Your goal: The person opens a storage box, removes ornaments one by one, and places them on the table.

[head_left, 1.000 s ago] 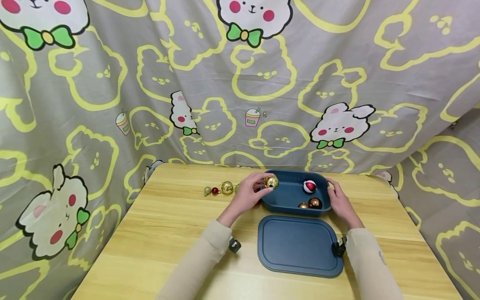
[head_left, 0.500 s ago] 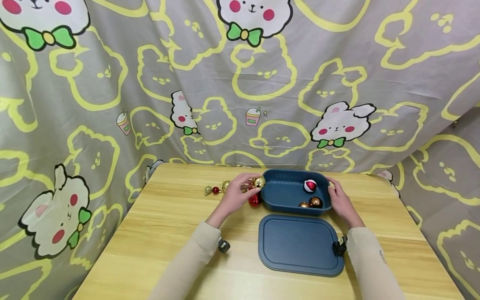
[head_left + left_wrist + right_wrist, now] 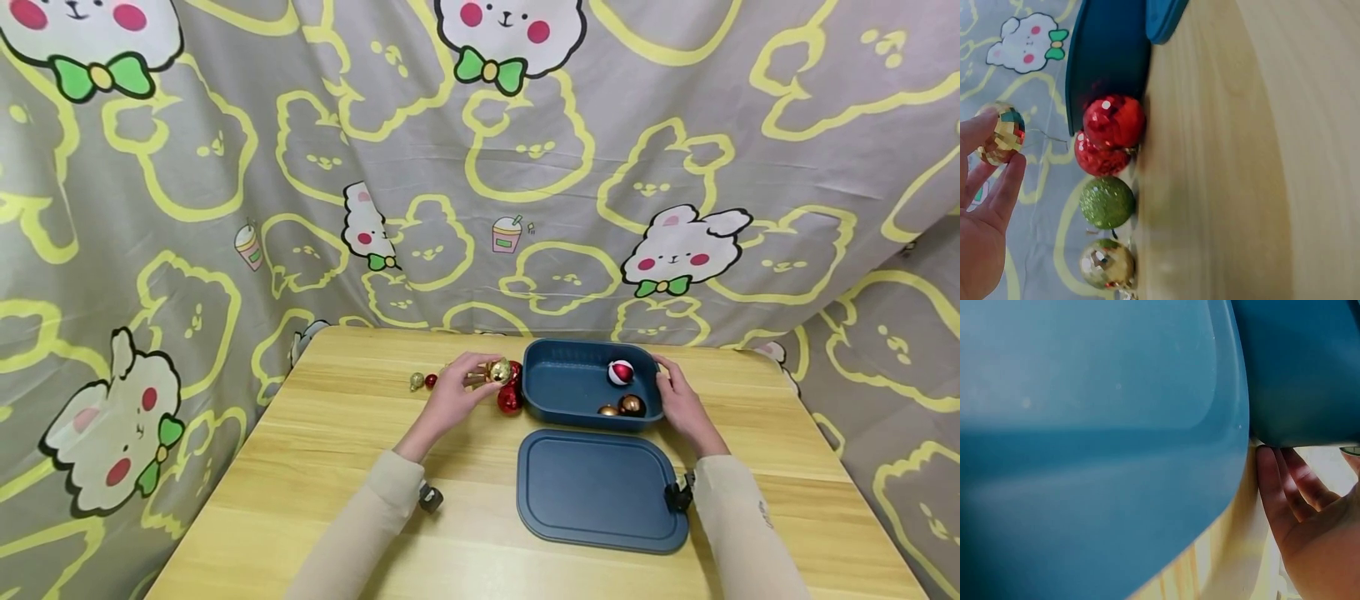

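Note:
My left hand (image 3: 453, 398) pinches a shiny faceted gold bauble (image 3: 500, 371) between thumb and fingers, just left of the blue container (image 3: 562, 385). The left wrist view shows this bauble raised, its wire loop pointing toward the container. Extended fingers of my right hand (image 3: 681, 407) touch the container's right end. Inside the container lie a red-and-white bauble (image 3: 620, 372) and two copper baubles (image 3: 632, 406). Two red baubles (image 3: 1113, 122) rest against its left end. Beside them are a glittery green bauble (image 3: 1107, 202) and another gold bauble (image 3: 1107, 264), hidden behind my left hand in the head view.
A flat blue lid (image 3: 603, 492) lies on the wooden table (image 3: 300, 467) in front of the container. Farther left sit a small gold bauble (image 3: 417, 381) and a small red bauble (image 3: 431, 381). A patterned curtain (image 3: 420, 167) hangs behind the table.
My left hand has moved left with the gold bauble, from over the container's left rim to outside it. The red baubles have come into view. My right hand stays at the container.

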`<state>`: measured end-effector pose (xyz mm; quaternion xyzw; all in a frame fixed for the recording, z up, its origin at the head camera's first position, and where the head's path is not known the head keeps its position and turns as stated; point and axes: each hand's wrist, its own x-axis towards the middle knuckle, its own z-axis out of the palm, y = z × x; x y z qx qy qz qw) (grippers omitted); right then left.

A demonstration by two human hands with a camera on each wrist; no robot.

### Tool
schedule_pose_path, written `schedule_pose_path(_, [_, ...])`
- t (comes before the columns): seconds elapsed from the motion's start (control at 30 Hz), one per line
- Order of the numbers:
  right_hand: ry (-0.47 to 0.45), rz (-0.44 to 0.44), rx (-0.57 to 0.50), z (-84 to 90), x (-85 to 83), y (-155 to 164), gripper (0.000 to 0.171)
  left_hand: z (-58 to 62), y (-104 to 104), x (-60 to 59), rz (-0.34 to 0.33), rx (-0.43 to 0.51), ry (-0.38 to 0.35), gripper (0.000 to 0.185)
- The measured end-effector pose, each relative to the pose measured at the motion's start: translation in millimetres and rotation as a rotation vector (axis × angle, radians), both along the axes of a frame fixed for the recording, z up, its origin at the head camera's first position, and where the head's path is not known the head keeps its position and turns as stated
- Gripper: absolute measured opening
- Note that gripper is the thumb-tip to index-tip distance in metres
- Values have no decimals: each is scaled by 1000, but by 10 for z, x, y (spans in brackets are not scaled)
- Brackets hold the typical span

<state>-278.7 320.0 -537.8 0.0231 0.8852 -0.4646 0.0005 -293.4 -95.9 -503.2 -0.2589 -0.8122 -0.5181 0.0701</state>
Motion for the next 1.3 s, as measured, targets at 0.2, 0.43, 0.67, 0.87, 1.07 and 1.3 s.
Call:
schedule_pose_path(0.2, [6,3,7,-19,4,5,56,-48,-92,17,18,-12,-13,45])
schedule_pose_path(0.43, [-8,1,10,-26,1,8,57,-93,-170,29,20,-50,7,43])
schedule_pose_path(0.67, [-9,-2,3,-23,-7,9,57,-132,-214,45,12,-89,12,46])
schedule_pose_path(0.87, [-12,-4,-8,-24,-9,15,57,-161,-250,63,34,-164,27,47])
schedule_pose_path(1.07, [-10,1,-8,-22,-12,16,57,-191,-287,79,29,-172,-16,47])
schedule_pose_path(1.3, [-16,3,3,-12,-10,10,57,-245,-333,67,28,-173,-65,47])
